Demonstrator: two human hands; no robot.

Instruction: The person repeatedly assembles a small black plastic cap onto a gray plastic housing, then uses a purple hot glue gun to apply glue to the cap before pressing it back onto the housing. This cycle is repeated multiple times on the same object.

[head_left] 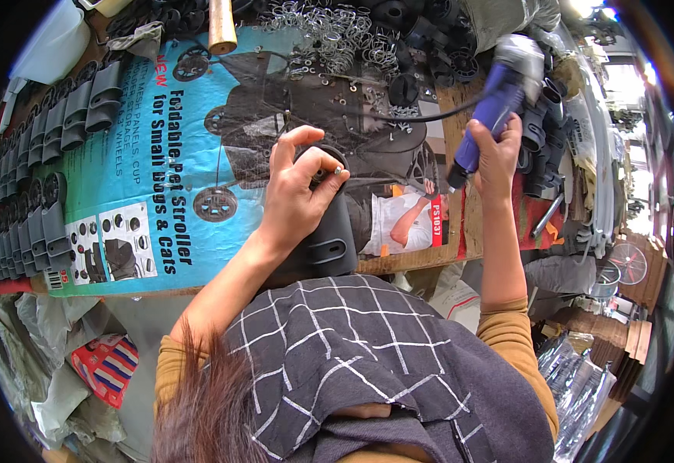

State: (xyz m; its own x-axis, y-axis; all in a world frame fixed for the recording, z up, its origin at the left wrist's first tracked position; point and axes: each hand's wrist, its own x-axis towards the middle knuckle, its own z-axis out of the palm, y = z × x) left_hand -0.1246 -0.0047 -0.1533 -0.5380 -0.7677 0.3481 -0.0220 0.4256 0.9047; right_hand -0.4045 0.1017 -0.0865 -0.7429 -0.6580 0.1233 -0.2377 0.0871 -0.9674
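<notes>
My left hand [302,181] is over the near edge of the table, thumb and forefinger pinched on a small metal fastener [338,170]; whether it is a screw or a nut is too small to tell. Just beneath that hand stands a dark grey plastic part [327,245] with a slotted hole, its upper end partly covered by my fingers. On the right, my right hand [497,150] is wrapped round a blue power screwdriver [494,100]. The tool is tilted, its narrow dark end low and its silvery top blurred. A black cord [429,118] runs beside it across the table.
Rows of grey plastic parts [47,127] line the table's left side. Metal rings [337,35] and small fasteners lie heaped at the back, near a wooden handle [222,35]. Black plastic parts [422,38] crowd the back right. Printed blue cardboard [136,154] covers the tabletop.
</notes>
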